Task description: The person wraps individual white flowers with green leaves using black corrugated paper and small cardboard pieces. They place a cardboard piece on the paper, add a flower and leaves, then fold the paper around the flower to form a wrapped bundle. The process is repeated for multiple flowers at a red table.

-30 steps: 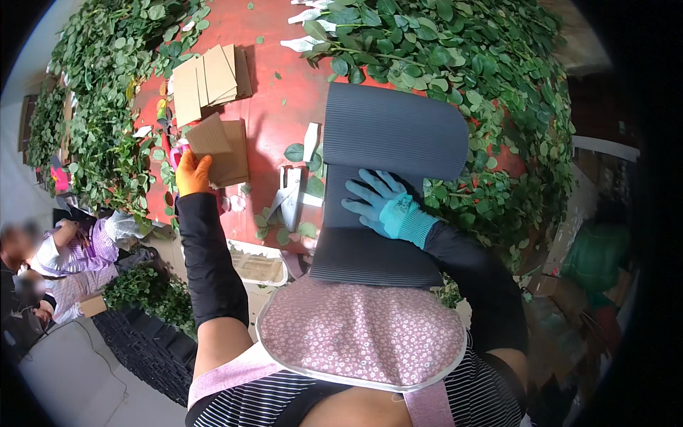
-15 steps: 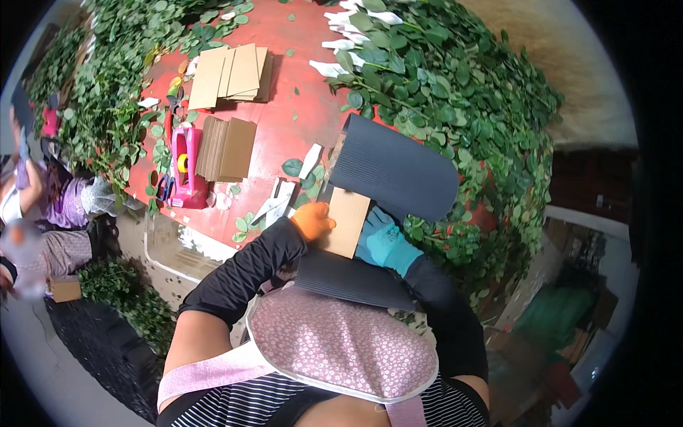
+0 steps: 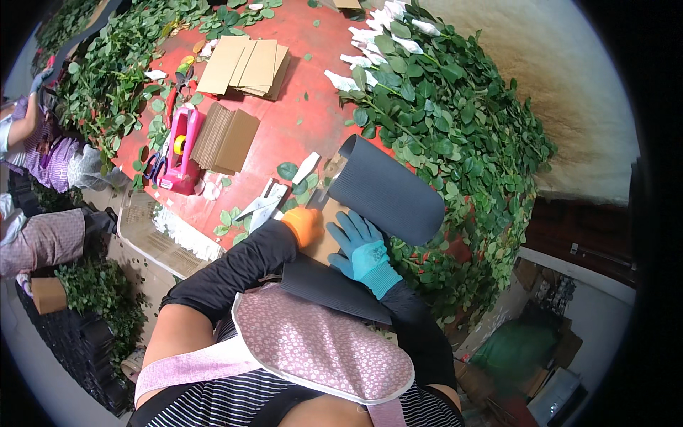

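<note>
In the head view, the right hand [image 3: 361,249], half a second ago at the cardboard piece's [image 3: 321,250] right edge, now lies over it, fingers slightly spread, seemingly steadying it; the piece sits mid-frame on the dark ribbed sheet [image 3: 388,188]; the left hand's [image 3: 302,226] fingers curl at its left edge, grip unclear.
</note>
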`<action>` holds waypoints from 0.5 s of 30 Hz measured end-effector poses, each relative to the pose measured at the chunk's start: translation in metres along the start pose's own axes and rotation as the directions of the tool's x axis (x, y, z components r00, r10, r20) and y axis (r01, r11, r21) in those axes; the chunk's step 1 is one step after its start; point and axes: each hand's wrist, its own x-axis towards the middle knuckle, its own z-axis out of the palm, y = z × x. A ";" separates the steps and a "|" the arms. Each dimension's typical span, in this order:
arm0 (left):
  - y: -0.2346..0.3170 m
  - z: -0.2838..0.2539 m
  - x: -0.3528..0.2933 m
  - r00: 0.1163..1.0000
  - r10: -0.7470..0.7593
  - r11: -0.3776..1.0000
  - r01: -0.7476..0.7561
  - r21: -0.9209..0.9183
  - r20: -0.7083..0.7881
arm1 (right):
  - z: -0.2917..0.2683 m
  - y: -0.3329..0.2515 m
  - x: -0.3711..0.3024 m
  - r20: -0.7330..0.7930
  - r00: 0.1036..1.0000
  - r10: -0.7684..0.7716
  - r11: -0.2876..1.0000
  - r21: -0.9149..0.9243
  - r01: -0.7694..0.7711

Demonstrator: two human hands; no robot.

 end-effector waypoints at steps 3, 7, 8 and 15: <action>0.004 -0.009 -0.003 0.999 0.022 0.992 -0.017 0.127 -0.038 | 0.003 0.002 0.002 -0.004 1.000 0.014 0.999 0.038 -0.013; -0.004 -0.011 -0.012 0.989 0.086 0.984 -0.064 0.167 -0.123 | 0.001 -0.001 0.006 0.048 0.998 0.037 0.999 0.037 -0.039; -0.010 -0.009 -0.016 0.967 0.114 0.983 -0.077 0.166 -0.228 | 0.000 -0.002 0.009 0.061 0.997 0.043 0.998 0.045 -0.045; -0.035 -0.001 -0.029 0.980 0.028 1.000 -0.030 -0.008 -0.200 | -0.006 -0.008 0.009 0.088 0.994 0.071 0.997 0.037 -0.075</action>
